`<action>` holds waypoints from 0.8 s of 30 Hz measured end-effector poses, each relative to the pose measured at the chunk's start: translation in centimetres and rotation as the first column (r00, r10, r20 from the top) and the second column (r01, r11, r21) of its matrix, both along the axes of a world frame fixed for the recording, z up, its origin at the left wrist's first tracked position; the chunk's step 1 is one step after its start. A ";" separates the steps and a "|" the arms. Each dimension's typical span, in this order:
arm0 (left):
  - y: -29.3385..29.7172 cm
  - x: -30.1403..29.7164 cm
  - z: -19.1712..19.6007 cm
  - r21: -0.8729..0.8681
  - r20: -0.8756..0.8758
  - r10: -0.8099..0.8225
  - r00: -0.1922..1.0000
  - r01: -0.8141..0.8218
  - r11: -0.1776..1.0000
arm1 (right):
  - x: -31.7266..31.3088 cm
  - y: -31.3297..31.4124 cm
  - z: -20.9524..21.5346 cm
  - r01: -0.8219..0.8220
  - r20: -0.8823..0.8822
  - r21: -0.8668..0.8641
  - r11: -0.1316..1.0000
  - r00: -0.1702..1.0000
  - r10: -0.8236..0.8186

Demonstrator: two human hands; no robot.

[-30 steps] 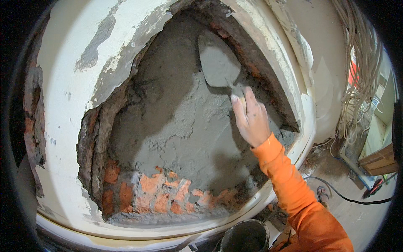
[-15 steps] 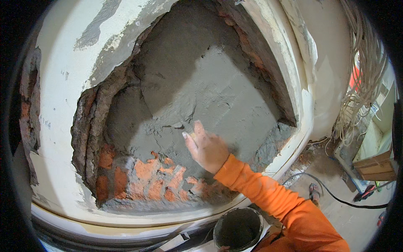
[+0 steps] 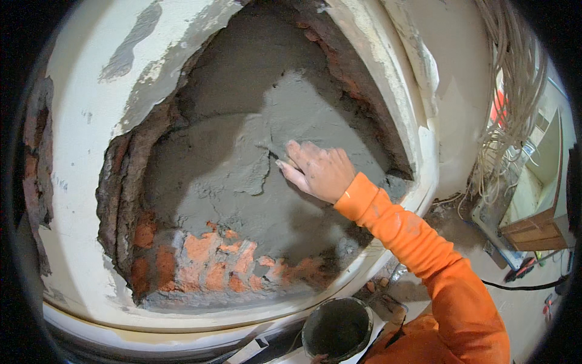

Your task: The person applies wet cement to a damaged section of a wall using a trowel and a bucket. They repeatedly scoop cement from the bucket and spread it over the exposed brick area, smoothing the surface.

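My right hand, in an orange sleeve, is closed round the handle of a trowel. It works against the wet grey mortar that fills most of a broken-out hollow in the wall. The trowel's blade is hard to tell from the mortar around it. Below the mortar, orange-red brick lies bare in patches. A dark round bucket stands under the hollow at the lower edge. A small skin-toned patch, perhaps my left hand, shows at its near rim; the fingers cannot be made out.
Jagged broken masonry lines the hollow's left side, with painted wall beyond. Bundled cables hang at the right, above a wooden box. A black cord crosses the floor, and rubble lies near the bucket.
My right hand has moved up and to the right over the mortar with the trowel. A raised mortar edge now runs beside the tool. The view has shifted slightly.
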State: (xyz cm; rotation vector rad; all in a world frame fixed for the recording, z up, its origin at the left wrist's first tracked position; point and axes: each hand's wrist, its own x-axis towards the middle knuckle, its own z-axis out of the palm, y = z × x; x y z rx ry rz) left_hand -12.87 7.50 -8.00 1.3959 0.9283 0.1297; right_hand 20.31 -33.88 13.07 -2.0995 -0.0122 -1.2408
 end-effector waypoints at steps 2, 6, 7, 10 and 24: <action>0.1 -0.2 0.1 0.002 0.000 -0.009 1.000 0.009 1.000 | 0.4 0.2 -0.5 -0.032 0.022 0.142 0.989 0.999 0.029; 0.4 -0.6 -0.1 0.000 -0.002 -0.024 1.000 0.024 1.000 | 0.1 0.4 -1.7 0.048 -0.082 0.375 0.926 0.996 -0.019; 0.6 -0.5 -0.1 -0.004 0.002 -0.019 1.000 0.019 1.000 | 0.2 0.2 -2.1 0.087 -0.113 0.394 0.915 0.993 -0.046; 1.2 -0.8 -0.3 -0.014 0.001 -0.022 1.000 0.022 1.000 | 0.5 -0.7 -3.7 0.174 -0.154 0.472 0.864 0.982 -0.113; 3.3 -0.4 -1.4 -0.065 0.020 -0.056 0.998 0.057 0.996 | 1.4 3.3 -19.0 0.455 -0.331 0.644 0.614 0.890 -0.313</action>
